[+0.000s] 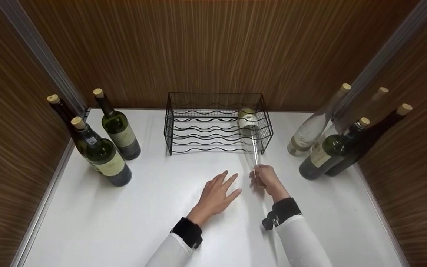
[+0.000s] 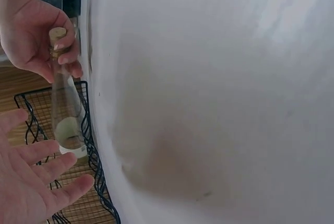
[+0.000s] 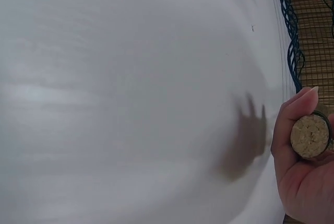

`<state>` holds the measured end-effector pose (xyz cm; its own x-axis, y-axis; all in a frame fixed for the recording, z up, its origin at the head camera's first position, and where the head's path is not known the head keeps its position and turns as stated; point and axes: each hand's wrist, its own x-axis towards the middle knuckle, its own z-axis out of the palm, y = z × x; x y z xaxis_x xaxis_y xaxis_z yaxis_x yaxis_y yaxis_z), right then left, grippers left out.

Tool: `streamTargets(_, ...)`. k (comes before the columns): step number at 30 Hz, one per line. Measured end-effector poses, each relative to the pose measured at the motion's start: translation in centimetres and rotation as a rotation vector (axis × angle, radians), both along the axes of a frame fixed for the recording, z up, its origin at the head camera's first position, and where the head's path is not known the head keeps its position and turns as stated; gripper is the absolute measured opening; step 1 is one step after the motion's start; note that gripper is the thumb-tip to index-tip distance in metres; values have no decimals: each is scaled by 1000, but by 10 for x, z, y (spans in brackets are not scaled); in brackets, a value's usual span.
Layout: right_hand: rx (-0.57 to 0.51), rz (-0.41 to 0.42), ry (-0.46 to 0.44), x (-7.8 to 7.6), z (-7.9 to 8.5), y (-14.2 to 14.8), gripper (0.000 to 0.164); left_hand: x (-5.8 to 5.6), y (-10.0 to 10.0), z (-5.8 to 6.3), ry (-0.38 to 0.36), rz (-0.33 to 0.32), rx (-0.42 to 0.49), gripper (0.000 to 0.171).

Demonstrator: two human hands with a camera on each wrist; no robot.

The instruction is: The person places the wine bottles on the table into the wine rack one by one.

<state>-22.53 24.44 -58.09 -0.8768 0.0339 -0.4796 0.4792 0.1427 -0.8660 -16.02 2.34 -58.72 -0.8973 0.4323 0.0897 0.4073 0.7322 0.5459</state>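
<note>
A clear glass wine bottle [image 1: 249,124] with a pale label lies in the right end of a black wire wine rack [image 1: 213,138], its base toward the back. My right hand [image 1: 267,178] grips the neck at the front. In the left wrist view the cork [image 2: 58,34] shows at that hand's fingers, and the right wrist view shows the cork end-on [image 3: 310,136] between thumb and fingers. My left hand [image 1: 215,194] hovers over the table left of the bottle neck, fingers spread, holding nothing.
Several corked bottles stand at the right, among them a clear bottle [image 1: 305,135] and a green bottle [image 1: 319,159]. On the left stand a dark bottle [image 1: 62,111] and two green ones, one in front [image 1: 109,163]. Wood-grain panels [image 1: 213,48] enclose the white table [image 1: 132,222].
</note>
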Motion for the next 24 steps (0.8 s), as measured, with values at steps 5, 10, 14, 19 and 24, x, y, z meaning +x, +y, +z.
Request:
streamTargets(5,-24,-3,-12,-1,0,1,31,-1,-1,0,0,3,-5,66)
streamTargets(10,-18,3,-25,-1,0,1,31,1,-3,0,-11,4,-2,65)
streamTargets(14,-17,9,-35,0,1,0,26,2,-3,1,-18,-1,5,65)
streamTargets(19,16,10,-46,-2,3,-1,25,1,-6,3,-18,-2,17,64)
streamTargets(24,21,18,-49,-3,2,0,27,0,-8,4,-23,4,19,63)
